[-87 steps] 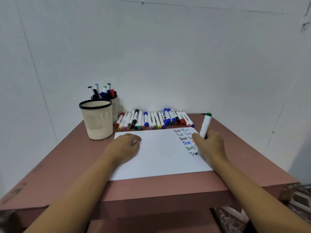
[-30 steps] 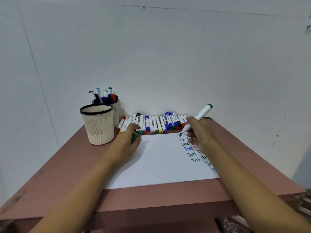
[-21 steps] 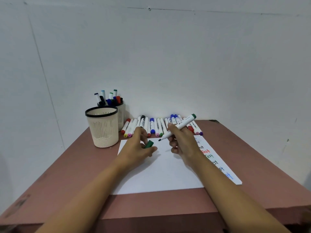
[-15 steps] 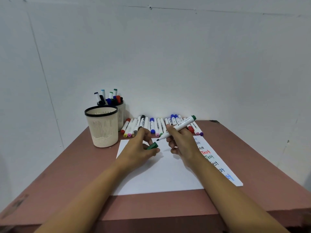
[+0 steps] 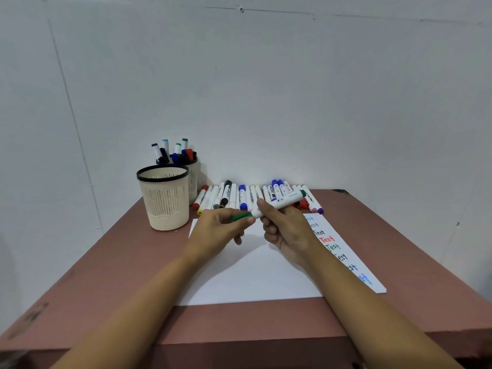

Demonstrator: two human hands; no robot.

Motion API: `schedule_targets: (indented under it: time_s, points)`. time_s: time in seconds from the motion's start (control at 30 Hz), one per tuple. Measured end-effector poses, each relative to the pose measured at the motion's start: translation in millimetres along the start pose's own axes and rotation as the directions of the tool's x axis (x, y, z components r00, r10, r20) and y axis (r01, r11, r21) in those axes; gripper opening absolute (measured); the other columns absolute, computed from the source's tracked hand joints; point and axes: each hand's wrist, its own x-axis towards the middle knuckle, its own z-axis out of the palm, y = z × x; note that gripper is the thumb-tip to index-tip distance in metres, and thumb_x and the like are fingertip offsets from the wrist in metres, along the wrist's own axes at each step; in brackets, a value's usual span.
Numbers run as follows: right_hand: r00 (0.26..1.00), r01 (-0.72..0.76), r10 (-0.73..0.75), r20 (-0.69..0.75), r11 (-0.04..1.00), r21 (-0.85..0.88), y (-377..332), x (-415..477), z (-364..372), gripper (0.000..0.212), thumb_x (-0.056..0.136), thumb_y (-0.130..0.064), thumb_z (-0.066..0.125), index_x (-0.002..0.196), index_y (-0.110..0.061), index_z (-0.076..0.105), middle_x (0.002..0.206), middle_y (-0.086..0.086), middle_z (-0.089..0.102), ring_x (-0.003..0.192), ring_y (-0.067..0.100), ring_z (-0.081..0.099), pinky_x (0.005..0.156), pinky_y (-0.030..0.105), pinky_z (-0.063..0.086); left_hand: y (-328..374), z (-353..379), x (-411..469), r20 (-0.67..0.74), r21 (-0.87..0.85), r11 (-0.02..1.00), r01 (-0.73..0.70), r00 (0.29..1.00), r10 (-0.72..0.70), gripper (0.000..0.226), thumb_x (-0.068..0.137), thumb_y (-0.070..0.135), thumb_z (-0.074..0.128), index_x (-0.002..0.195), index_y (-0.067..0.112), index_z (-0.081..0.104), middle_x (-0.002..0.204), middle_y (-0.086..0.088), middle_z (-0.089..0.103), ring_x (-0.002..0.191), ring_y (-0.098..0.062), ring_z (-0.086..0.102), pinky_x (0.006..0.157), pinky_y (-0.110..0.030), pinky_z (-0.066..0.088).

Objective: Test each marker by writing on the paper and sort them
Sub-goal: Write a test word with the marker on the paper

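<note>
Scuffed reddish-brown table (image 5: 106, 275) against a plain, seamed white wall (image 5: 292, 89)

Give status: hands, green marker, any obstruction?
Left hand pinches green cap, right hand grips green marker. Cap meets the tip above the paper; seating unclear. Nothing between hands and front cup.

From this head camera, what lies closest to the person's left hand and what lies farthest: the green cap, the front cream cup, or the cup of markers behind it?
1. green cap: pinched in the fingertips of the left hand itself.
2. front cream cup: off to the hand's left, farther back.
3. back cup: behind the front one, farthest away.
</note>
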Motion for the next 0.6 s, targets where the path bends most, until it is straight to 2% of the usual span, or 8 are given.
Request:
schedule_targets:
  time_s: [0.1, 0.17, 0.27, 0.43, 0.5, 0.6]
  points:
    - [1.000, -0.012, 0.011, 0.018, 0.999, 0.051, 2.4, 0.2, 0.4, 0.011, 0.090, -0.016, 0.064, 0.079, -0.011, 0.061, 0.060, 0.002, 0.043, 0.046, 0.006, 0.034, 0.043, 0.016, 0.028, 3.3, 0.5, -2.2, 0.052, -0.044, 0.999, 0.005, 0.999, -0.003, 0.021, 0.087, 0.017, 0.065, 0.068, 0.025, 0.069, 0.046, 0.004, 0.052, 0.043, -0.008, 0.045, 0.048, -0.015, 0.037]
    - [0.999, -0.018, 0.015, 0.038, 0.997, 0.072, 4.3, -0.7, 0.9, 0.009, 0.090, -0.015, 0.063, 0.082, -0.011, 0.062, 0.059, 0.002, 0.045, 0.046, 0.005, 0.037, 0.044, 0.015, 0.032, 5.6, -0.1, -3.6, 0.080, -0.094, 0.995, 0.041, 0.996, -0.034, 0.027, 0.089, 0.019, 0.062, 0.062, 0.018, 0.068, 0.047, 0.002, 0.048, 0.043, -0.010, 0.040, 0.046, -0.018, 0.034]
    - [0.998, -0.006, -0.001, 0.062, 0.994, 0.106, 5.2, -1.9, 2.4, 0.011, 0.091, -0.015, 0.061, 0.081, -0.011, 0.062, 0.059, 0.000, 0.048, 0.047, 0.004, 0.041, 0.046, 0.013, 0.036, 6.3, -1.9, -2.0, 0.112, -0.244, 0.957, 0.160, 0.984, -0.136, 0.030, 0.090, 0.023, 0.058, 0.076, -0.001, 0.067, 0.051, -0.001, 0.044, 0.043, -0.011, 0.033, 0.045, -0.019, 0.029]
    - [0.991, 0.074, -0.079, 0.109, 0.996, 0.052, 4.5, -1.5, 4.4, 0.021, 0.091, -0.014, 0.060, 0.070, -0.016, 0.064, 0.061, 0.000, 0.048, 0.051, 0.004, 0.042, 0.049, 0.013, 0.037, 9.7, -2.6, -1.2, 0.225, -0.407, 0.849, 0.336, 0.938, -0.264, 0.034, 0.091, 0.028, 0.053, 0.081, -0.004, 0.061, 0.050, 0.001, 0.041, 0.037, -0.006, 0.028, 0.041, -0.015, 0.026]
    - [0.985, 0.098, -0.101, 0.139, 0.995, 0.027, 3.3, -2.2, 4.3, 0.017, 0.089, -0.014, 0.061, 0.073, -0.015, 0.062, 0.062, 0.000, 0.047, 0.053, 0.004, 0.042, 0.050, 0.013, 0.037, 9.5, -3.9, -1.6, 0.255, -0.433, 0.824, 0.364, 0.927, -0.276, 0.034, 0.091, 0.029, 0.053, 0.082, -0.003, 0.061, 0.051, 0.001, 0.041, 0.037, -0.005, 0.028, 0.042, -0.015, 0.025]
    - [0.984, 0.076, -0.075, 0.159, 0.997, 0.000, 0.3, -3.0, 1.5, 0.009, 0.086, -0.018, 0.063, 0.079, -0.014, 0.060, 0.063, 0.000, 0.047, 0.054, 0.006, 0.042, 0.051, 0.014, 0.039, 9.7, -4.9, -2.7, 0.248, -0.370, 0.872, 0.321, 0.939, -0.240, 0.032, 0.090, 0.028, 0.055, 0.085, -0.002, 0.065, 0.054, -0.002, 0.044, 0.043, -0.008, 0.033, 0.045, -0.015, 0.030]
